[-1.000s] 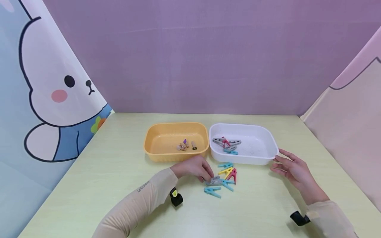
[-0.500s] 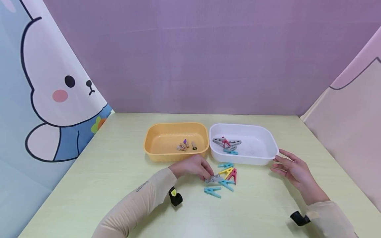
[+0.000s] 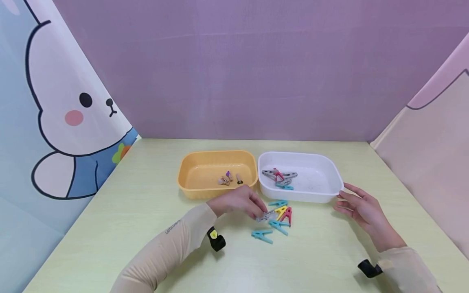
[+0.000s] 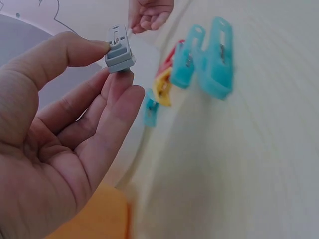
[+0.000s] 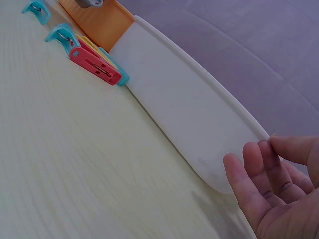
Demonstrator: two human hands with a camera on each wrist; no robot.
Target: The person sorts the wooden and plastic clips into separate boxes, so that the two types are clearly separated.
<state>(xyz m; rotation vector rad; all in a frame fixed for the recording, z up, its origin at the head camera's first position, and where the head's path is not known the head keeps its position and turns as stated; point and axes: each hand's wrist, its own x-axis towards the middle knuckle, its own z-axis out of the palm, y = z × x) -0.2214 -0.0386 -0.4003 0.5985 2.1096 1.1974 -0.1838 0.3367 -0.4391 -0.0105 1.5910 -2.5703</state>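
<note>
My left hand (image 3: 242, 202) pinches a grey clothespin (image 4: 119, 52) between thumb and fingertips, held above the table just in front of the two bins. Beside it on the table lie a yellow clothespin (image 3: 281, 210), a red clothespin (image 3: 287, 216) and three teal ones, the nearest teal clothespin (image 3: 262, 236) a little apart. At the right, my right hand (image 3: 360, 209) grips the near right corner of the white bin (image 5: 174, 104), thumb at the rim and fingers against the outer wall. Grey, red and teal clothespins (image 3: 289, 176) lie inside that bin.
An orange bin (image 3: 187, 183) stands directly left of the white one, with several small wooden clips (image 3: 224, 180) in it. A purple cloth (image 3: 249, 73) hangs behind the pale table (image 3: 154, 179). Patterned panels border both sides.
My left hand has lifted the grey clothespin off the pile and moved slightly right and away from me. The right hand stays at the white bin's corner.
</note>
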